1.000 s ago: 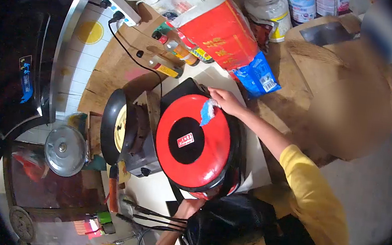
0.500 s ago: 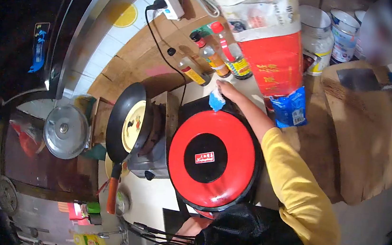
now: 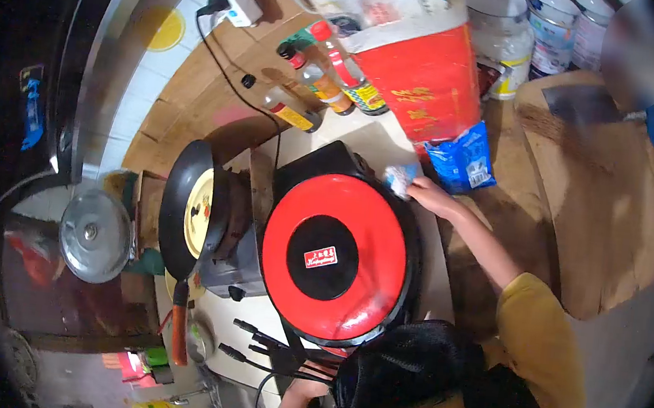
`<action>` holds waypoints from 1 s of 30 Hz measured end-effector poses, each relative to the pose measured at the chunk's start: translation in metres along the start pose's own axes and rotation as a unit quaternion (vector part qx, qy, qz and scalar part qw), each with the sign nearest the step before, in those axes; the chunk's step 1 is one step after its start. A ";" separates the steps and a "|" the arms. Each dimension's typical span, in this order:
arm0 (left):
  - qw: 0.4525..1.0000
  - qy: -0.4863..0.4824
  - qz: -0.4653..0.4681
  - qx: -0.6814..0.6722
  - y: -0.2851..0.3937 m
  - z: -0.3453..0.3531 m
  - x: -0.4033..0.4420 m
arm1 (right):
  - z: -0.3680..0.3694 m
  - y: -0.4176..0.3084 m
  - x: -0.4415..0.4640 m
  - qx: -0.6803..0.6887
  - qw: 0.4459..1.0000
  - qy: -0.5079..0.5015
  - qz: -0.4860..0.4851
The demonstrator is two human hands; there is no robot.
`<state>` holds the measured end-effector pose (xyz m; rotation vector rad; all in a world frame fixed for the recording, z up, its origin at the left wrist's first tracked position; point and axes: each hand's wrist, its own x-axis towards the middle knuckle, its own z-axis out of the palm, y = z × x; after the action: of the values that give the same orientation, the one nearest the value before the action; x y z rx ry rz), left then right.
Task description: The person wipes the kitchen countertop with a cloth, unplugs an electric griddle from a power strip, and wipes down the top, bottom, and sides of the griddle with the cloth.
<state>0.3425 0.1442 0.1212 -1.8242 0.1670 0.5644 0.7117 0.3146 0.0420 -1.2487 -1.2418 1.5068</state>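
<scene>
My right hand (image 3: 433,197) is closed on a crumpled blue and white cloth (image 3: 400,180), at the far right edge of a round appliance with a red lid (image 3: 287,279). A black disc with a small red label marks the lid's centre. Below the appliance's near edge is my left hand (image 3: 312,386); black cables and a black object partly cover it, and its fingers are hidden. Left of the appliance, a black wok (image 3: 175,208) sits tilted on a gas stove (image 3: 236,270) with a pale yellow plate (image 3: 199,210) inside.
Three bottles (image 3: 325,84) stand behind the appliance. A red and white sack (image 3: 428,79) and a blue packet (image 3: 463,159) lie at the back right. Wooden boards (image 3: 597,208) are on the right, with a cleaver (image 3: 581,102). A metal lid (image 3: 92,235) is far left.
My right hand and the cloth have moved from the lid, past its far edge, to the right beside the blue packet. The camera view has shifted. My left hand stays by the near edge.
</scene>
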 end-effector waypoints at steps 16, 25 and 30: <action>0.676 0.178 -0.211 -0.684 -0.044 -0.011 0.014 | 0.010 0.030 -0.101 0.014 0.970 0.235 -0.065; 0.050 0.041 -0.044 -0.997 -0.059 0.050 0.035 | 0.012 -0.026 -0.141 -0.051 0.912 0.393 -0.108; -0.060 0.142 -0.195 -0.969 -0.088 0.047 0.011 | -0.004 0.009 -0.139 -0.287 0.879 0.367 -0.097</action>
<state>0.3723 0.2188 0.1819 1.2196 0.6731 0.3662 0.7424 0.1798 0.0605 -1.7816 -1.2465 0.4030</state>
